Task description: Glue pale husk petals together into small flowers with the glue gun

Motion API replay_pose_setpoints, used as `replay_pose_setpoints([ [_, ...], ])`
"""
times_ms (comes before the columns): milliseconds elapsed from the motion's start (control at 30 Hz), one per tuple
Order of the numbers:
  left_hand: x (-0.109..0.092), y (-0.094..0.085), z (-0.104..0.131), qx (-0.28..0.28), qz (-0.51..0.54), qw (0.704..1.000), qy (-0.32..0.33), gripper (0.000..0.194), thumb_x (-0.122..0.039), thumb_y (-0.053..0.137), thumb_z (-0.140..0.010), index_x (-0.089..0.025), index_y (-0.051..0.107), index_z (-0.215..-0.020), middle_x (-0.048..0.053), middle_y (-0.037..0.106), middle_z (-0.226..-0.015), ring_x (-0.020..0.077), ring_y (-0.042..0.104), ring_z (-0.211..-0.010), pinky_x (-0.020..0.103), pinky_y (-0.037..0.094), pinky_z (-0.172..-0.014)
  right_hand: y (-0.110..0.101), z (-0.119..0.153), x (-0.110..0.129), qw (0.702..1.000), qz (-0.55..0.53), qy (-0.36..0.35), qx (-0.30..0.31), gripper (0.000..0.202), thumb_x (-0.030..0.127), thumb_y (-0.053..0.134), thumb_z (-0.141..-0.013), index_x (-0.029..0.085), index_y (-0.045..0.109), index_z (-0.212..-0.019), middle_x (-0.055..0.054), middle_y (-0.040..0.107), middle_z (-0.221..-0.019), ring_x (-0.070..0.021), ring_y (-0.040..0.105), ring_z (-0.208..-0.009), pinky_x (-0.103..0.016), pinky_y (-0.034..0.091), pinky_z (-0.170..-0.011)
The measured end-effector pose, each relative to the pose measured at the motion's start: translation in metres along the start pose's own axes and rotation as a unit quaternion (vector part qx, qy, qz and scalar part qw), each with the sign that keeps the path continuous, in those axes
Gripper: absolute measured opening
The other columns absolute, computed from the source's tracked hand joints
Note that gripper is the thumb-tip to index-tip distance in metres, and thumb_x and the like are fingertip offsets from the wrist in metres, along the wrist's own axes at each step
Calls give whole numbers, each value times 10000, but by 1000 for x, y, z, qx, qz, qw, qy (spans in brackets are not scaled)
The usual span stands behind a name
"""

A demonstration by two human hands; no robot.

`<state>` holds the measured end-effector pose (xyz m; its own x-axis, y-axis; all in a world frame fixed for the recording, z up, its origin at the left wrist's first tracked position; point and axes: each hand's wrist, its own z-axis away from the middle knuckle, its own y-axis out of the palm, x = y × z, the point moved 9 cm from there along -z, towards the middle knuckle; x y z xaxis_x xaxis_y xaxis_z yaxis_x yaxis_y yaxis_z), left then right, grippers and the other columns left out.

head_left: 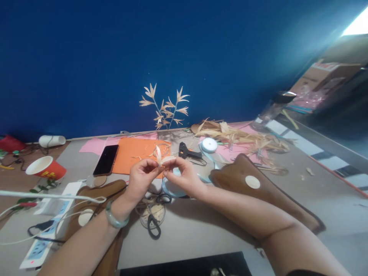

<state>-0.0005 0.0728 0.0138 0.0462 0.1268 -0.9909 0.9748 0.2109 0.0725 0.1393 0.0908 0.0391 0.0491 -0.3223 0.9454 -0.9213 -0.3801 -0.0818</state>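
Btwn fingertips: husk (158, 153), its pale tips fanned up, over the orange sheet's (126, 153) near right corner.
L hand (143, 177): narrow pinch, thumb & forefinger on the husk base.
R hand (184, 176): same, narrow pinch on same base, touching or nearly touching L.
Husk risk: dry-looking, thin; a hard squeeze or twist could split it; uneven pinch cd. let a piece slip.
Glue gun (189, 153): just beyond R hand, near ribbon (209, 145); if hot (can't tell), a stray knuckle cd. get burnt.
Scissors (154, 227): nearer the body, below the hands; a dropping wrist might knock them.
Cable (57, 194): runs nr. L forearm & red cup; a snag cd. tip the cup.
Red cup (54, 168): nr. table's (184, 230) far left corner, mouth up, contents n/k.
White cup (47, 141): on its side by far edge, inside not visible.
Box (324, 78): beyond table's right edge; clear & pink plastic about it, in or in front unclear.
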Motion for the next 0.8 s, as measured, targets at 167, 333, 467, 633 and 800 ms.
replay_pose_setpoints([
  [167,3,0,-2,-6,12,1000,-6,313,-306,826,-583,-153,599,-737,-27,609,-641,89,564,-574,209,464,-566,-2,-2,-4,999,-14,32,-4,181,316,716,-742,177,666,-847,-44,688,-829,-151,598,-726,-310,490,-704],
  [333,1,1,2,1,12,1000,4,411,-283,829,-602,-167,562,-892,-23,635,-670,102,604,-610,218,488,-608,-2,-3,-9,998,-25,50,-4,182,347,723,-745,180,688,-808,-46,703,-833,-167,618,-771,-323,493,-747],
  [467,-3,3,4,4,-21,999,44,396,-279,798,-657,-179,543,-945,-20,649,-689,102,612,-630,218,485,-634,0,-3,-13,998,-41,56,-3,181,352,741,-727,182,685,-748,-27,677,-773,-159,595,-745,-310,473,-729],
  [633,-3,7,6,22,-50,997,60,382,-279,782,-682,-185,551,-971,-9,646,-727,114,621,-670,236,493,-669,3,-2,-20,991,-92,98,2,204,366,738,-726,182,657,-694,4,610,-688,-132,537,-665,-280,433,-665],
  [800,-4,17,6,87,1,996,37,440,-218,776,-668,-185,557,-1049,15,632,-854,126,618,-778,252,505,-739,3,-5,-29,977,-166,134,4,247,378,722,-743,173,602,-677,23,564,-647,-98,489,-602,-253,406,-627],
])
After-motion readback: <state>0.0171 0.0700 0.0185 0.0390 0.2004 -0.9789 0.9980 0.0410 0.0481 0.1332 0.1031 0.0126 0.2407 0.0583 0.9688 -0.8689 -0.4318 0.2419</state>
